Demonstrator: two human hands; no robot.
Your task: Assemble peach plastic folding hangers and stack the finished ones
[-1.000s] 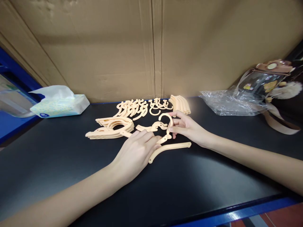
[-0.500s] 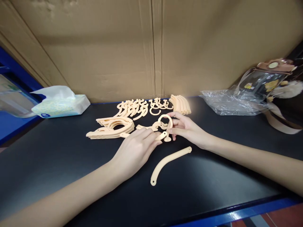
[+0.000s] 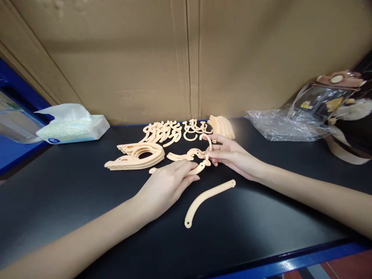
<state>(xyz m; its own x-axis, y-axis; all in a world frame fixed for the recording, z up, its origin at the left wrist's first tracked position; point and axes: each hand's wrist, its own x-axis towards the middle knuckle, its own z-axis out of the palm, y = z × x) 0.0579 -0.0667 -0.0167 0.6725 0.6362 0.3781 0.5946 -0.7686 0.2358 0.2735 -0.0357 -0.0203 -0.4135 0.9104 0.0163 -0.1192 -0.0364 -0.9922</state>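
Fingers of my left hand [image 3: 168, 186] are closed around a cream curved hanger arm [image 3: 199, 169], whose holed end pokes out to the right. My right hand [image 3: 232, 155] pinches a cream hanger hook [image 3: 209, 146], with its curve up and its flat foot down by that holed end. Whether the two pieces are joined I cannot tell. Just beyond my hands lies a wavy cream hanger piece [image 3: 186, 155], partly hidden by the fingers. A second curved hanger arm [image 3: 207, 197] rests on the black table [image 3: 116, 248] in front of my hands.
Stacked hanger pieces [image 3: 136, 157] lie left of my hands. Behind are a row of wavy pieces [image 3: 162, 131], loose hooks [image 3: 193, 130] and a bundle of curved arms [image 3: 222, 127]. A tissue pack [image 3: 75, 130] stands left; a plastic bag [image 3: 281, 126] and bottle [image 3: 325, 100] are right.
My right hand has raised and turned the hook, so its foot now sits nearer the arm's holed end. The left hand has barely shifted.
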